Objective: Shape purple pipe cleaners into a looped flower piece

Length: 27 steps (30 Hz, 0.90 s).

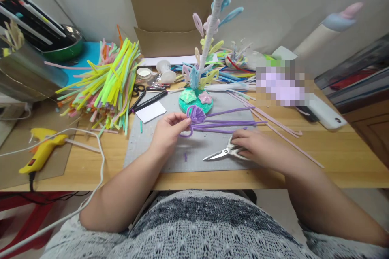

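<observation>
My left hand (166, 132) pinches a small purple pipe-cleaner shape (197, 114), coiled and ribbed like a shell, with a loop below it. My right hand (253, 145) has its fingers curled over the white handles of the scissors (224, 153), whose blades point left, low over the grey cutting mat (182, 166). Several purple pipe cleaners (227, 124) stretch rightward between the hands. A small purple scrap (185, 156) lies on the mat. Behind the shell stands a white wrapped stem (209, 32) with pastel pipe-cleaner flowers on a round green base (194, 107).
A big bundle of pipe cleaners (112, 85) lies to the left, near a yellow glue gun (42, 149) and its white cord (101, 162). Black markers (152, 101) and a white card (150, 111) lie behind my left hand. Pink pipe cleaners (282, 125) lie on the right.
</observation>
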Available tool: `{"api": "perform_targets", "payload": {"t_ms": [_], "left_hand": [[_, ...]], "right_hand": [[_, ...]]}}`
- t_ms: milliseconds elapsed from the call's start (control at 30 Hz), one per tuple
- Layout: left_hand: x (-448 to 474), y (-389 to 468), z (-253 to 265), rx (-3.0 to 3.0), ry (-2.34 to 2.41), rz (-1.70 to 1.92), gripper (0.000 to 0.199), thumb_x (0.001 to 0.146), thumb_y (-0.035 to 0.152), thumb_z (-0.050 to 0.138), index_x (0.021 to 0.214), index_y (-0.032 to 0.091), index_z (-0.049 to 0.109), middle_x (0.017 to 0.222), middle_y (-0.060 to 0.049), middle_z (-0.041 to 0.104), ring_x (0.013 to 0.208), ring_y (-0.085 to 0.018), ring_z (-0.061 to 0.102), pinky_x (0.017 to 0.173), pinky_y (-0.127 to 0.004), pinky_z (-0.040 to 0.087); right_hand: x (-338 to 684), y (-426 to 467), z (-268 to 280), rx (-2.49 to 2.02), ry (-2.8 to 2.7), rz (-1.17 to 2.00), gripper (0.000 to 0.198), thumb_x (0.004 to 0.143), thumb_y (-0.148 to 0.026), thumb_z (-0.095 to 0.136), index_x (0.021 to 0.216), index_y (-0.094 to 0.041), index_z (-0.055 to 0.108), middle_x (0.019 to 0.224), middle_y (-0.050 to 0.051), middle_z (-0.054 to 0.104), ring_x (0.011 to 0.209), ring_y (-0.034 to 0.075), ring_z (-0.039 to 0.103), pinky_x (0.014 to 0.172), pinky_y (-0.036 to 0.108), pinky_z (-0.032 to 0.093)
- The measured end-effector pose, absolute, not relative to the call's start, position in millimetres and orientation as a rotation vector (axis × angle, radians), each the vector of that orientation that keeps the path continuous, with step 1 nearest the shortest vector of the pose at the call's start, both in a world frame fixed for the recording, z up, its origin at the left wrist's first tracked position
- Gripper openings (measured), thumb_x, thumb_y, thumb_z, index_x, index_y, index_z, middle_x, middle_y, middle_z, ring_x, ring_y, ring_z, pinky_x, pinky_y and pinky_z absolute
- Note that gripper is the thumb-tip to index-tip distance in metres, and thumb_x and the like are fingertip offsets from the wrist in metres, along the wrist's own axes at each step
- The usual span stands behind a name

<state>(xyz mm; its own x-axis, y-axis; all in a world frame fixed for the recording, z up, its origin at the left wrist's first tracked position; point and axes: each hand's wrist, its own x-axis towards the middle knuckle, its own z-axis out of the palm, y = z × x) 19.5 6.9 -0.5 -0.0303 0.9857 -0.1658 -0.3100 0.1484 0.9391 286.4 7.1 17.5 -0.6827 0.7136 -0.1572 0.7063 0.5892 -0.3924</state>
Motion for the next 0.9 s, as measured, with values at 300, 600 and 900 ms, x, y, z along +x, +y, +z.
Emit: {"api": "perform_targets", "payload": {"t_ms": [300, 600, 900], "left_hand": [[23.2, 7.7, -0.7, 0.703, 1.051, 1.101, 0.024, 0.056, 0.025, 0.078, 0.071, 0.012, 0.065, 0.061, 0.0, 0.064, 0.054, -0.009, 0.058, 0.06, -0.023, 0.046], [31.0, 1.7, -7.0, 0.863, 1.114, 0.976, 0.023, 0.058, 0.026, 0.077, 0.071, 0.012, 0.066, 0.064, -0.003, 0.066, 0.056, -0.01, 0.059, 0.06, -0.024, 0.048], [19.0, 12.0, -5.6, 1.061, 1.193, 0.912, 0.017, 0.062, 0.025, 0.072, 0.074, 0.014, 0.066, 0.064, -0.003, 0.066, 0.059, -0.013, 0.061, 0.063, -0.026, 0.048]], "right_hand": [[244.5, 22.7, 19.1, -1.296, -2.892, 0.737, 0.011, 0.07, -0.011, 0.06, 0.079, -0.017, 0.059, 0.09, 0.007, 0.058, 0.074, 0.017, 0.055, 0.063, 0.028, 0.041], [215.5, 26.8, 5.8, -1.029, -1.437, 1.879, 0.032, 0.078, -0.042, 0.059, 0.1, -0.02, 0.052, 0.08, 0.002, 0.061, 0.066, 0.014, 0.061, 0.046, 0.022, 0.047], [219.8, 29.0, -11.0, -0.832, -1.149, 2.21, 0.026, 0.074, -0.038, 0.067, 0.08, -0.016, 0.054, 0.054, -0.004, 0.055, 0.043, 0.006, 0.05, 0.042, 0.017, 0.038]]}}
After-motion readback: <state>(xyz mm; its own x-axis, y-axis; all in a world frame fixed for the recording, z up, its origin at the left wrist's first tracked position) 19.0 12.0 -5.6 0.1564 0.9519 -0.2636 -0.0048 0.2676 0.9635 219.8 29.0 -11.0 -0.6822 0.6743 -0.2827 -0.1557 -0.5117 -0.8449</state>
